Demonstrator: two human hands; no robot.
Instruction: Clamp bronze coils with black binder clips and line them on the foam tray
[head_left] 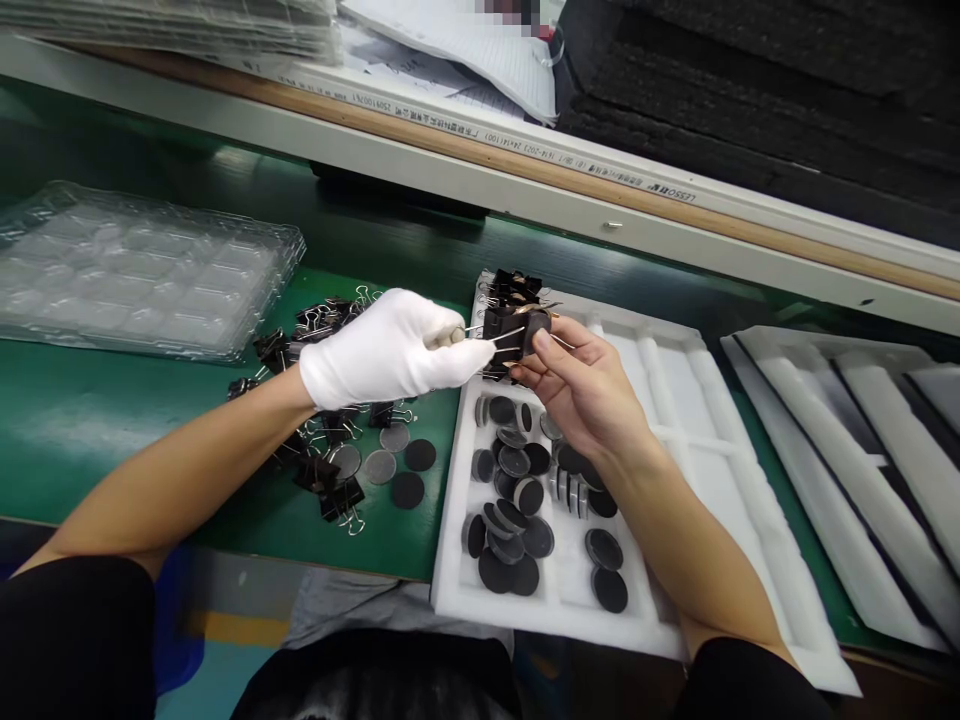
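My left hand, in a white glove, pinches the wire handles of a black binder clip above the back left of a white foam tray. My bare right hand grips a dark round disc at the clip's jaw end; whether the jaws bite on it cannot be told. More binder clips stand clustered just behind, at the tray's corner. Loose black and grey discs fill parts of the tray's left compartments. Beneath my left forearm lies a heap of binder clips, with several discs beside it.
Stacked transparent plastic trays sit at the left on the green table. Foam sheets lean together at the right. Behind runs a raised shelf edge bearing papers and a black foam stack.
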